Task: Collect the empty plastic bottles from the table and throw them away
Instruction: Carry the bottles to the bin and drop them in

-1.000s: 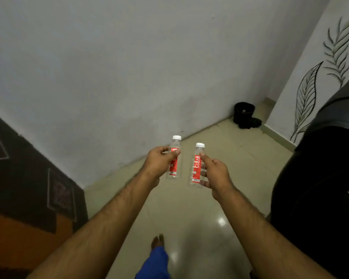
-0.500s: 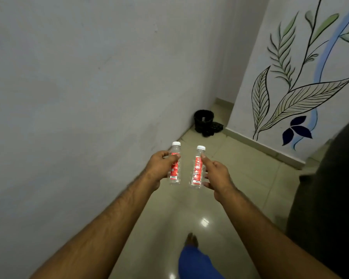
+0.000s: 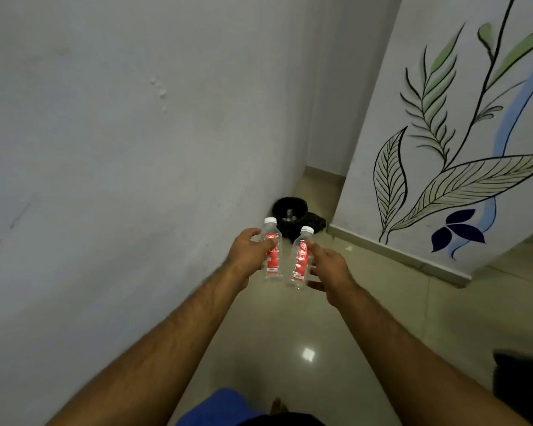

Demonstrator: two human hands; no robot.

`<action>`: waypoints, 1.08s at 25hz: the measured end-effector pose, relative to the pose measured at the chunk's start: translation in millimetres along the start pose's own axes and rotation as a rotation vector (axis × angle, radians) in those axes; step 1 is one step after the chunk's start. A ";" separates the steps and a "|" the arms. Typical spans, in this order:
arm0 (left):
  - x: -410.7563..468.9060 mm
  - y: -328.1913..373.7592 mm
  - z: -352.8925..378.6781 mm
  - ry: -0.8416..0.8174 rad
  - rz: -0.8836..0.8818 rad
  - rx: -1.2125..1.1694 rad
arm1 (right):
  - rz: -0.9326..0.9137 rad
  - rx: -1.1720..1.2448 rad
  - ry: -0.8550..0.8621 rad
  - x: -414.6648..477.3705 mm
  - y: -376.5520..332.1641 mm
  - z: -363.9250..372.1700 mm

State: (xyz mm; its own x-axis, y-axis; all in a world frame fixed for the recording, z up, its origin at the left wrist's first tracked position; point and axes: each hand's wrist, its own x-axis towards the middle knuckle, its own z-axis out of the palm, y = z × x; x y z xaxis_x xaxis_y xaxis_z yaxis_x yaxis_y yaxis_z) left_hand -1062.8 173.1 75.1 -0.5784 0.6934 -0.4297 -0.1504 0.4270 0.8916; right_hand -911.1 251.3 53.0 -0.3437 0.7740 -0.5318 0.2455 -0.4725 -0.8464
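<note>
While the person has walked closer over the last second, the black bin (image 3: 290, 210) now sits just beyond the bottles; the left hand (image 3: 248, 256) grips one bottle (image 3: 273, 253), the right hand (image 3: 330, 265) the other bottle (image 3: 300, 259); disposal looks imminent.

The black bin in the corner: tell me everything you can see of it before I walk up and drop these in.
The black bin is a round, open-topped container standing upright on the tiled floor, close to the grey wall where the passage narrows. It has no lid. Something pale lies inside, too blurred to identify. A crumpled black mass, possibly a bag, lies against its right side. The two held bottles overlap its lower edge in view but do not touch it.
</note>
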 end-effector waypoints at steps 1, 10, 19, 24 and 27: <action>24.7 8.1 3.6 0.009 0.004 0.008 | 0.010 -0.005 0.006 21.9 -11.2 3.1; 340.4 48.4 47.4 -0.061 -0.233 0.085 | 0.227 -0.019 0.113 315.2 -79.5 42.3; 663.4 5.8 112.3 -0.024 -0.568 0.120 | 0.482 -0.238 0.046 642.8 -77.2 59.4; 788.8 -77.1 168.0 0.021 -0.561 0.188 | 0.529 -0.342 0.023 800.1 3.3 65.1; 858.5 -144.2 195.8 0.083 -0.557 0.255 | 0.499 -0.564 -0.039 886.5 61.7 64.4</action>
State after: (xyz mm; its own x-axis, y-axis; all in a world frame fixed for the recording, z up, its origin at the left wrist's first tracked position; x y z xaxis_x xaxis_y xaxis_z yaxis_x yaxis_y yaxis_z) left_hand -1380.6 820.5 -450.4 -0.5305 0.2833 -0.7989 -0.2571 0.8444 0.4701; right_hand -1259.0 881.2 -472.5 -0.0993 0.5044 -0.8577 0.8036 -0.4677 -0.3681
